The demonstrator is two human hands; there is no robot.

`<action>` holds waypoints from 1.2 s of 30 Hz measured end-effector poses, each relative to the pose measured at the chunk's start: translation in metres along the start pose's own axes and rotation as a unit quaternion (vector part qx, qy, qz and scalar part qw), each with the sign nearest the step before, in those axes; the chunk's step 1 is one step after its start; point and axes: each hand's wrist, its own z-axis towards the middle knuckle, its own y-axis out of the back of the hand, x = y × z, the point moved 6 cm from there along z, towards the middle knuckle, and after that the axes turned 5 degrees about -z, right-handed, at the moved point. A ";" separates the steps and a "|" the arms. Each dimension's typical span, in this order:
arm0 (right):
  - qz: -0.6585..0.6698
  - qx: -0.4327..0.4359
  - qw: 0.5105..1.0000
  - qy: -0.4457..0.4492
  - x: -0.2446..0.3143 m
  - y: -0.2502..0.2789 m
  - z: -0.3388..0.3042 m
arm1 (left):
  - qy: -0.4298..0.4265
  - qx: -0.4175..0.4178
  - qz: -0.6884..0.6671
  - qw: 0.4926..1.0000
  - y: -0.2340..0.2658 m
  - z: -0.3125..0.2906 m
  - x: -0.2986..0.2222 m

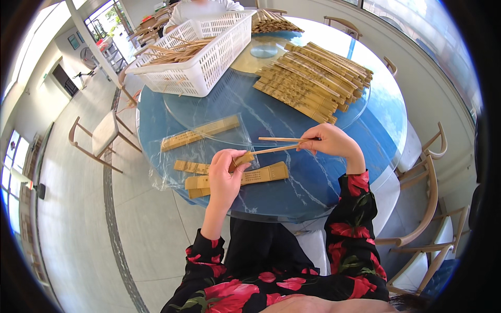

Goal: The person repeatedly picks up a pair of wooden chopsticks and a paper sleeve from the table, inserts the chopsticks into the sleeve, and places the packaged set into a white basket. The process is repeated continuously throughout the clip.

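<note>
My left hand (225, 169) pinches a tan paper chopstick sleeve (243, 159) near its open end. A pair of wooden chopsticks (276, 149) is between the fingers of my right hand (334, 142). One stick reaches the mouth of the sleeve; the other (279, 139) lies apart above it, its left end free. How deep the first one sits in the sleeve is hidden. Below my left hand, several flat printed sleeves (269, 173) lie on the blue table. A clear plastic wrapper (240, 130) with more sleeves (201, 133) lies just beyond.
The round glass-topped table (313, 193) has a raised turntable. On it, a large pile of filled sleeves (318, 78) lies far right. A white basket (209, 73) of loose chopsticks (177, 52) stands far left. Another person (201, 9) sits behind it. Wooden chairs (102, 138) surround the table.
</note>
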 end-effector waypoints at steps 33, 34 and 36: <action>-0.050 0.034 0.998 -0.002 0.030 -0.035 0.008 | -0.210 0.141 0.341 0.906 -0.048 0.000 -0.019; -0.045 0.029 0.999 -0.003 0.032 -0.038 0.008 | -0.213 0.139 0.336 0.907 -0.048 0.000 -0.018; -0.039 -0.003 0.999 0.018 0.037 -0.044 0.008 | -0.220 0.149 0.329 0.906 -0.050 0.001 -0.019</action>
